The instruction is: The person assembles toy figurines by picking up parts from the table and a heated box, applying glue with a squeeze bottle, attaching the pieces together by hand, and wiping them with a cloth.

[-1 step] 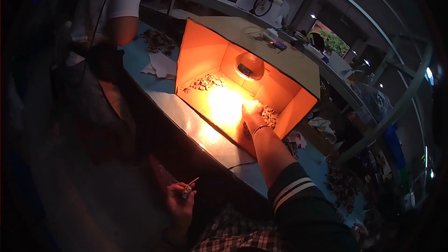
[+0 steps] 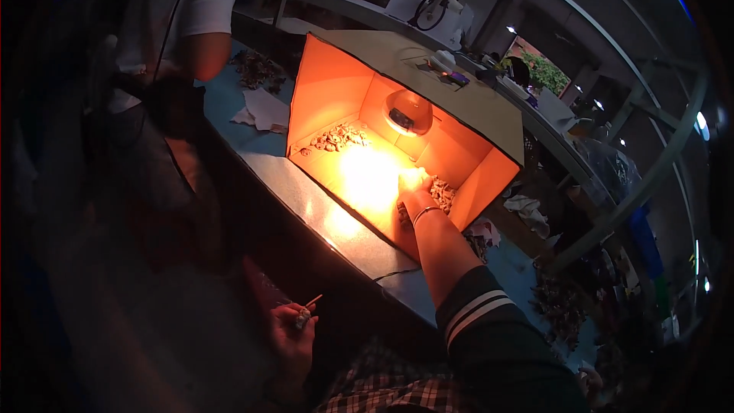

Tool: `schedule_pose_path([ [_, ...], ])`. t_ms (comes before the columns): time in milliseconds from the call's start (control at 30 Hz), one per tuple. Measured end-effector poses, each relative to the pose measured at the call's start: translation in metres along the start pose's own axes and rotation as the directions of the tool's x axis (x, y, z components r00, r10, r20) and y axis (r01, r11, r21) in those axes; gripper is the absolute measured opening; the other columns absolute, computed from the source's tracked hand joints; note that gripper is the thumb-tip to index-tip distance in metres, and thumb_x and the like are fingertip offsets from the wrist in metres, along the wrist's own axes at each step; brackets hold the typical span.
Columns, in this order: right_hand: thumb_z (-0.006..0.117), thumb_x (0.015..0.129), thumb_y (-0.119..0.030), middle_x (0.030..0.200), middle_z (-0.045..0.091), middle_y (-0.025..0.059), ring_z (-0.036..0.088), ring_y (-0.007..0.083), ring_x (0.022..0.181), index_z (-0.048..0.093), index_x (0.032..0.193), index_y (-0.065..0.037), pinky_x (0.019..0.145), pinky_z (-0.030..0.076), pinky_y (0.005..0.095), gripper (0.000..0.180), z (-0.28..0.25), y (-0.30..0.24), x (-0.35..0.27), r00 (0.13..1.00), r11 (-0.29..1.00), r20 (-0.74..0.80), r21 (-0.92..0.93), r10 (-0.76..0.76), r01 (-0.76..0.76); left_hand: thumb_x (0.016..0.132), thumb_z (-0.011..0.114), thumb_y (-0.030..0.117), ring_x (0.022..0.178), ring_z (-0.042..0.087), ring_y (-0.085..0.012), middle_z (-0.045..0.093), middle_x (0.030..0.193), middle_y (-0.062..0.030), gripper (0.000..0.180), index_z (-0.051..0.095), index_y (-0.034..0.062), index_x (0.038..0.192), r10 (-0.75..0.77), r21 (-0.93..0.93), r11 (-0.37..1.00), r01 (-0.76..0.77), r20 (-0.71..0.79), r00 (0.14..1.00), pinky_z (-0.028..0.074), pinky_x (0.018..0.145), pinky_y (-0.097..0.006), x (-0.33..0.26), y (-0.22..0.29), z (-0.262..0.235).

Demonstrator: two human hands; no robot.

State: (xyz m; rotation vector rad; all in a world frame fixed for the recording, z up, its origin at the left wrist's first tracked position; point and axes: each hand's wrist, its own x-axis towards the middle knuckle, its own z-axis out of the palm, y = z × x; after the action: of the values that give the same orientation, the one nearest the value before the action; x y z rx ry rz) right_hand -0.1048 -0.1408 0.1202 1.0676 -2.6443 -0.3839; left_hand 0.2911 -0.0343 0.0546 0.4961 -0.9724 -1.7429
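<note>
Low in the view, my left hand [image 2: 289,330] is closed around a small greyish lump [image 2: 303,317]; a thin pale stick [image 2: 314,300] pokes out beside it. My right hand [image 2: 414,186] reaches into an open-fronted cardboard box [image 2: 470,160] lit orange by a lamp [image 2: 408,113]. Glare washes out its fingers, so their grip is hidden. Right beside this hand lies a heap of small brownish pieces [image 2: 442,194]. Another spread of small round pieces [image 2: 339,138] rests toward the box's left back corner.
The box stands on a pale, curved-looking table [image 2: 256,160]. Dark heaps [image 2: 258,69] and white scraps [image 2: 266,108] lie left of it, with more dark pieces [image 2: 562,306] to the right. A person in a white top [image 2: 208,8] stands at the left. A cable [image 2: 397,270] crosses the table edge.
My left hand, with the lump and stick, has shifted slightly left and down. My right hand stays inside the box, almost unmoved.
</note>
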Motion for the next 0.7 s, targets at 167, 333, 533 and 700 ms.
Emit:
schedule_pose_path([
  [167, 0.059, 0.08, -0.019, 0.09, 0.07, 0.0023, 0.064, 0.0235, 0.086, 0.072, 0.088, -0.016, 0.073, 0.05, 0.0369, 0.016, 0.023, 0.034, 0.016, 0.998, 0.993, -0.037, -0.105, 0.048, -0.052, 0.081, 0.056, -0.008, 0.099, 0.056, -0.0198, 0.047, 0.105, -0.0086, 0.027, 0.043, 0.0053, 0.1, -0.025, 0.001, 1.0, 0.025, -0.011, 1.0, 0.051, 0.083, -0.029, 0.006, -0.007, -0.013],
  [333, 0.059, 0.081, -0.019, 0.094, 0.069, 0.0046, 0.062, 0.0257, 0.092, 0.072, 0.089, -0.016, 0.074, 0.049, 0.0373, 0.015, 0.002, 0.015, -0.001, 0.999, 0.99, 0.016, -0.141, 0.033, -0.031, 0.081, 0.055, -0.007, 0.097, 0.056, -0.0183, 0.046, 0.104, -0.008, 0.026, 0.042, 0.0061, 0.1, -0.037, 0.021, 0.999, 0.038, -0.029, 0.999, 0.051, 0.08, -0.029, 0.008, -0.014, -0.017],
  [533, 0.048, 0.085, -0.027, 0.099, 0.063, 0.0109, 0.06, 0.0299, 0.091, 0.069, 0.084, -0.013, 0.074, 0.048, 0.0421, 0.026, 0.033, 0.043, 0.021, 0.953, 0.976, -0.287, 0.213, 0.097, -0.035, 0.081, 0.054, -0.008, 0.096, 0.056, -0.0174, 0.046, 0.103, -0.0076, 0.027, 0.042, 0.0066, 0.1, -0.036, 0.056, 0.998, 0.031, 0.087, 0.996, 0.05, 0.079, -0.027, 0.008, -0.018, 0.004],
  [700, 0.047, 0.091, -0.016, 0.095, 0.058, 0.013, 0.059, 0.0299, 0.074, 0.06, 0.092, -0.005, 0.066, 0.047, 0.0371, 0.017, -0.048, -0.028, -0.072, 0.871, 0.671, -0.364, 0.559, -0.33, 0.487, 0.08, 0.056, -0.01, 0.094, 0.057, -0.0172, 0.047, 0.101, -0.0084, 0.029, 0.041, 0.0056, 0.099, -0.125, 0.09, 0.989, 0.114, 0.126, 0.984, 0.048, 0.079, -0.026, 0.0, -0.017, 0.02],
])
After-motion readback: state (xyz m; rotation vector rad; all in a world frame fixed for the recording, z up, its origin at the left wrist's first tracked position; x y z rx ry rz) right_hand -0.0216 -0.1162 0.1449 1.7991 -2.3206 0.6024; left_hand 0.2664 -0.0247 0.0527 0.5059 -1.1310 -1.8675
